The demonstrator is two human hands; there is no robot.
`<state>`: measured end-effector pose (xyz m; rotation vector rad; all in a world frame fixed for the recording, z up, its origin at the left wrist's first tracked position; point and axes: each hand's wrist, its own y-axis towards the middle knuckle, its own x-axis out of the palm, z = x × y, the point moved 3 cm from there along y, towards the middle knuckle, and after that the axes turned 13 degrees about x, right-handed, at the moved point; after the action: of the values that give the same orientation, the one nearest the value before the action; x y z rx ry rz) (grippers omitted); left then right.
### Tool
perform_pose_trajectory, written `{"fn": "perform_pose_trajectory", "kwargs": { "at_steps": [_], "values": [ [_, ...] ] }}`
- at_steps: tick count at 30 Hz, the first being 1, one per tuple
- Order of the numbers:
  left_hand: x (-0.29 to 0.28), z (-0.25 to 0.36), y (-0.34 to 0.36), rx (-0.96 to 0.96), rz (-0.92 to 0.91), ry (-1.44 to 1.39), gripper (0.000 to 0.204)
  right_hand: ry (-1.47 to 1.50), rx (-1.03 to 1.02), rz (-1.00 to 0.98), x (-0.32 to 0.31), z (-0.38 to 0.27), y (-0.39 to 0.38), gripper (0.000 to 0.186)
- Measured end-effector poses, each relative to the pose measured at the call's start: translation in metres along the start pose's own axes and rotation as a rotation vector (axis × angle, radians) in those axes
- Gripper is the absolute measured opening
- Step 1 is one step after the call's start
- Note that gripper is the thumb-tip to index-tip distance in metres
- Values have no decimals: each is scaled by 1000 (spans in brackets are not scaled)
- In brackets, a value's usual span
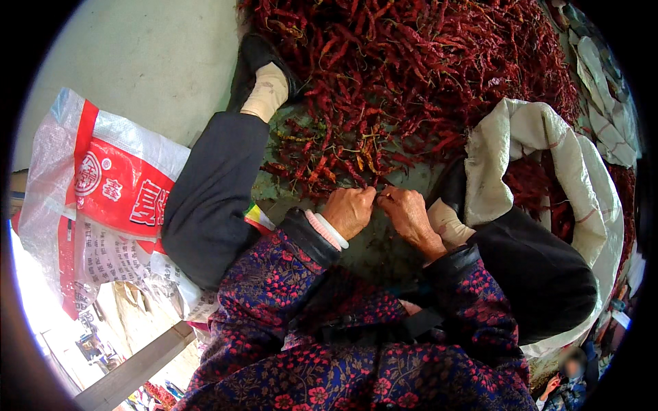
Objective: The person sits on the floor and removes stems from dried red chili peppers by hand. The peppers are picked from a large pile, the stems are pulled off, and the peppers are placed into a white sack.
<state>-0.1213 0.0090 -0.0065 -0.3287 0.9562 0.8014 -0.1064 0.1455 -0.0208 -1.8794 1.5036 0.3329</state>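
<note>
Far left: one printed sack (127,181), red and white plastic, lying slack beside the person's bent left leg (219,181), dark trouser.

Left of centre: one loose cluster of red peppers (325,164), thin, wrinkled, a few yellowish; spread on the floor directly ahead of both hands, its near edge just beyond the knuckles. Long axes mixed; no common direction.

Centre: left hand (349,211), back upward, white bangle (327,229) at the wrist, fingers curled; the nearer of the two to the cluster, which lies ahead and slightly to its left.

Centre, adjoining: right hand (406,214), fingers bent inward, tips close to the left's. Whether either is clamped on a pepper cannot be told.

Right of centre, farther ahead: one large heap of red peppers (425,65).

Far right: one open white sack (490,164), rim rolled, peppers inside; nearer the right hand.
</note>
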Motion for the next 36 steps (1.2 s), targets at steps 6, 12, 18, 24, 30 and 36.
{"fn": "perform_pose_trajectory", "kwargs": {
  "at_steps": [6,12,18,24,30,36],
  "values": [
    [-16,-3,1,-283,82,-754,22,737,400,-357,-22,-14,-3,19],
    [-34,1,6,-360,-171,-1192,22,983,456,-505,-26,-9,-3,18],
    [-26,-4,2,-361,-153,-1217,19,927,408,-538,-23,-10,-1,18],
    [-30,0,3,-381,-131,-1224,19,827,396,-505,-29,-17,-3,19],
    [-41,7,7,-411,-145,-1357,23,874,446,-516,-31,-18,-5,19],
    [-37,3,6,-413,-128,-1278,22,881,352,-508,-32,-25,-6,19]
  ]
}}
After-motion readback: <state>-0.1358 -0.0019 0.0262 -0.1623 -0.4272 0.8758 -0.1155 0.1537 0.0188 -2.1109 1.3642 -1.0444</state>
